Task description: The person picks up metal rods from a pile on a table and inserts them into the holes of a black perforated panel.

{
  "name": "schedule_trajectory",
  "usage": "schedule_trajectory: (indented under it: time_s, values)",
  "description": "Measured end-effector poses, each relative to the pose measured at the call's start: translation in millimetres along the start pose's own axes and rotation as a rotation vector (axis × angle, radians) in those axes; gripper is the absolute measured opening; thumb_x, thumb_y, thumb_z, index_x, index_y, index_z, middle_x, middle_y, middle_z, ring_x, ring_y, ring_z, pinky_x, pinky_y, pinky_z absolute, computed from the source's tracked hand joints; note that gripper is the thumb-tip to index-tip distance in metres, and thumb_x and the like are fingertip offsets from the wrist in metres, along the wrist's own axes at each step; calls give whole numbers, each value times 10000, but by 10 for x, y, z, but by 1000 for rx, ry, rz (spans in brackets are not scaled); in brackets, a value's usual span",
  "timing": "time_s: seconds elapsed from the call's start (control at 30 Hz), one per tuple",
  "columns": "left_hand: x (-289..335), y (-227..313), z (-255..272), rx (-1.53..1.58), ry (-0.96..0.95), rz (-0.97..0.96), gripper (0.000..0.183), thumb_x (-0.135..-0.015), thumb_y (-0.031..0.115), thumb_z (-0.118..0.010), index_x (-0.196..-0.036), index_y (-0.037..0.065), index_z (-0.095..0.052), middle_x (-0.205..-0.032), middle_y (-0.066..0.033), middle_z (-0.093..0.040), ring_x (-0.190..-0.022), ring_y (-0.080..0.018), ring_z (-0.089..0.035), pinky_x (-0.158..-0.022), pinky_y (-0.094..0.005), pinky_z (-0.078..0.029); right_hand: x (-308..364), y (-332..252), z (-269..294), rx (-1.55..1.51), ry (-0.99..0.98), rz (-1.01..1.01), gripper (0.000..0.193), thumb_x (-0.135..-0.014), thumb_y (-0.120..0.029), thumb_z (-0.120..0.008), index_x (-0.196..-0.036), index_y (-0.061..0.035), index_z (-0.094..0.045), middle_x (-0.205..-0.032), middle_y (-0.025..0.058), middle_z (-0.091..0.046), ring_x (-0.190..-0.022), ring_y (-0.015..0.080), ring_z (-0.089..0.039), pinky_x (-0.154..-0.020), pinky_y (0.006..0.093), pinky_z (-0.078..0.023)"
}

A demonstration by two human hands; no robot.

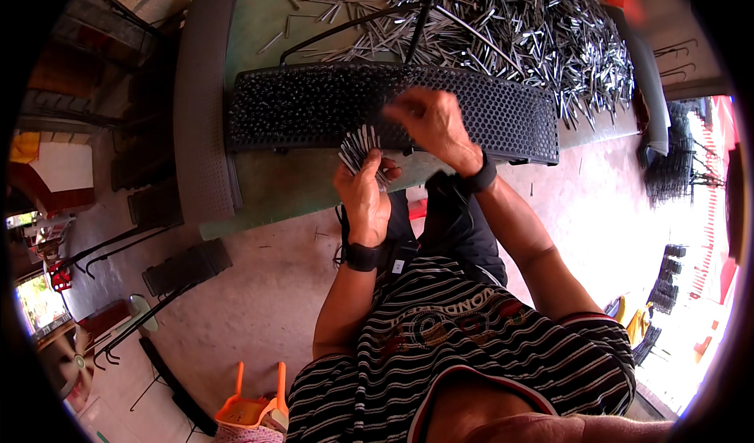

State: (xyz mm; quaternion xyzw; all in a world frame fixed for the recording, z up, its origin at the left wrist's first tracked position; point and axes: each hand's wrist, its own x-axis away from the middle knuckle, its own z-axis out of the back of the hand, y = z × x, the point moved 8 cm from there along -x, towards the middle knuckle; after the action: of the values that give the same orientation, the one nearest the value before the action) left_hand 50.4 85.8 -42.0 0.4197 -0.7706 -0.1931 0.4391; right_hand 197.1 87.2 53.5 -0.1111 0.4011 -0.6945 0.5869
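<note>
A long black perforated tray [503, 117] lies across the green table in front of me, full of round holes. Its left part is crowded with small upright pieces standing in the holes, while bare holes show on the right. My left hand [365, 199], below the tray's near edge, is closed around a fanned bunch of thin metal rods [360, 148]. Over the middle of the tray is my right hand [432, 125], fingers pinched together and smeared by motion; what they hold, if anything, is hidden.
A large heap of loose metal rods [534, 34] covers the far right of the green table [275, 184]. Black bars rise behind the tray. Grey perforated panels [206, 105] stand at the left. An orange stool [250, 408] sits on the floor at lower left.
</note>
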Motion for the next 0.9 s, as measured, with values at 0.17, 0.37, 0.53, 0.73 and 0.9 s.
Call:
schedule_trajectory:
  time_s: [0.17, 0.37, 0.53, 0.73, 0.9]
  values:
    - [20, -33, -34, 6, -23, -1, 94, -820, -20, -577, -908, 8, -563, -772, -64, -584, -578, -160, -575, -485, -301, -511, 208, 120, -206, -350, -134, -234, 91, -772, -67, -634, -807, 17, -631, -646, 88, -637, -557, 121, -607, -514, 245, -471]
    - [8, -37, 50, -1, 11, 11, 114, -817, 5, -592, -927, 22, -566, -779, -65, -597, -606, -177, -589, -514, -306, -513, 129, 185, 88, -472, 287, -263, 51, -834, -28, -550, -849, 18, -566, -696, 92, -646, -604, 153, -658, -521, 242, -491]
    - [-2, -29, 79, 27, 12, 8, 128, -807, 15, -609, -927, 28, -566, -764, -58, -592, -595, -168, -581, -523, -305, -507, 88, 181, 137, -301, 393, -108, 68, -863, -38, -532, -921, -2, -527, -745, 97, -650, -710, 178, -679, -542, 250, -503]
    - [7, -1, 80, 9, 24, 4, 121, -805, 27, -618, -909, 36, -555, -744, -47, -576, -583, -161, -571, -505, -296, -495, 77, 259, 30, -169, 313, -98, 63, -847, -26, -538, -909, -20, -541, -766, 121, -642, -689, 253, -663, -560, 287, -503]
    - [16, 37, 68, 18, 44, -16, 73, -807, 5, -608, -864, 13, -564, -714, -50, -575, -542, -147, -548, -478, -292, -477, 54, 21, -2, 186, 238, 202, 52, -810, -59, -579, -837, -16, -585, -718, 118, -619, -628, 335, -600, -557, 342, -485]
